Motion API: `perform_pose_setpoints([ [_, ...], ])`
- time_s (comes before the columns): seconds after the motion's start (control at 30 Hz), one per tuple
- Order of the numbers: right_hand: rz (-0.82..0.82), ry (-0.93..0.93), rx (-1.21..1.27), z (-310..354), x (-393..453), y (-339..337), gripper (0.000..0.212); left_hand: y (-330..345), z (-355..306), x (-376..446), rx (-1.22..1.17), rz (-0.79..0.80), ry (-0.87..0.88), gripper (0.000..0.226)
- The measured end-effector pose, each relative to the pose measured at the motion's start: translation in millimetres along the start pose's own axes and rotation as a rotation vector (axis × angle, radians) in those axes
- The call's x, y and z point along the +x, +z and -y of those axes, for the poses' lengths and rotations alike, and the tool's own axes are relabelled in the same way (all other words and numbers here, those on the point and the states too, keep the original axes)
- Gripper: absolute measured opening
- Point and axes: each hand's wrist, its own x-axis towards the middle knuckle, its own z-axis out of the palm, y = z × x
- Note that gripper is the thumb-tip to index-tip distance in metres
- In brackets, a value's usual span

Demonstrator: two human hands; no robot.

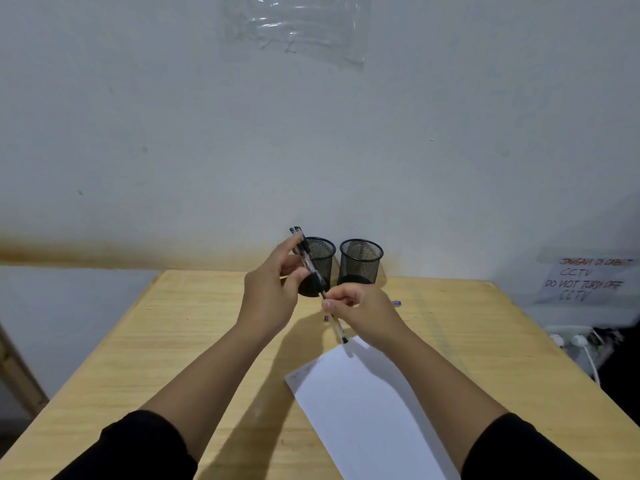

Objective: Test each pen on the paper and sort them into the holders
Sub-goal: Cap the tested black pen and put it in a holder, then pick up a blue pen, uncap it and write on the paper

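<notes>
Two black mesh holders stand side by side at the table's far edge, the left holder and the right holder. My left hand is raised in front of the left holder and grips what look like two black-and-clear pens, tilted with their tops up. My right hand pinches a clear pen close to the lower ends of those pens. Its dark tip points down at the far corner of the white paper. Faint marks show near the paper's left corner.
The wooden table has small pen parts lying on it, one left of my right hand and one behind it. A handwritten notice and a power strip with plugs sit at the right, off the table.
</notes>
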Motion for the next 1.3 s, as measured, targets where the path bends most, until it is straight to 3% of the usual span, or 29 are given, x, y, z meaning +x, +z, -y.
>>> perform_pose_setpoints([
  [0.17,-0.187,-0.001,-0.077,11,52,-10,0.012,19,15,35,0.035,-0.085,-0.134,0.041],
  [0.4,-0.276,-0.064,-0.16,23,127,-18,0.014,46,53,86,0.208,0.044,-0.278,0.057],
  [0.7,-0.164,-0.053,-0.407,-2,168,-1,0.019,59,77,101,0.146,0.106,-0.263,0.039],
  [0.97,-0.119,-0.029,-0.495,-13,167,-1,0.023,57,75,102,0.19,0.122,-0.261,0.043],
  [1.1,-0.084,-0.064,-0.578,-8,156,-8,0.034,53,66,101,0.299,0.151,-0.228,0.038],
  [1.3,-0.016,-0.129,-0.774,-1,115,-22,0.04,45,43,88,0.56,0.203,-0.146,0.049],
])
